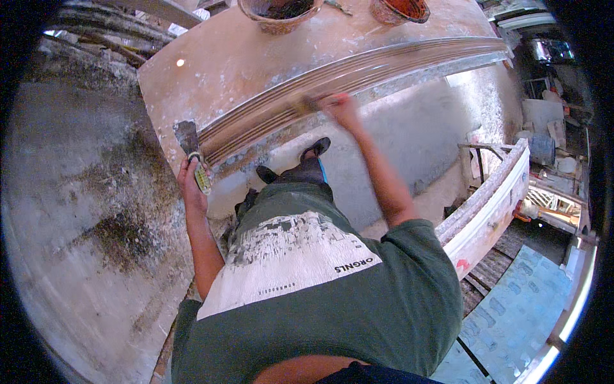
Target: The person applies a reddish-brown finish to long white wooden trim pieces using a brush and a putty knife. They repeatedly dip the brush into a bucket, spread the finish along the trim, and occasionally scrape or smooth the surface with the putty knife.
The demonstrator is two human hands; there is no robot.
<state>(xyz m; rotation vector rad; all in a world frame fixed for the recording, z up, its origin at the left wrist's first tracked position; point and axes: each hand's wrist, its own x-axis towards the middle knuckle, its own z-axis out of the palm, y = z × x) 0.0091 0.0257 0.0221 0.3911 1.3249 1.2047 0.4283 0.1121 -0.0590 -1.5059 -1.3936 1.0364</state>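
Along the near edge of a worn, spattered table (224, 57) lies a long ribbed brown moulding (256, 118). My right hand (344, 111), blurred by motion, is closed on a brush (308, 104) whose bristles meet the ribs near the middle. Motion smears the brush's outline, and its handle is mostly covered by my fingers. At the moulding's left end, my left hand (190, 182) grips a putty knife (187, 136) by its pale yellow-green handle. The wide, stained blade points away from me, over the table's left corner.
Two crusted tubs stand at the table's far side: a wider one (281, 24) and one with orange-red inside (391, 14). A long white moulded piece (489, 217) rests on a frame to my right. A pale blue sheet (518, 307) lies at lower right.
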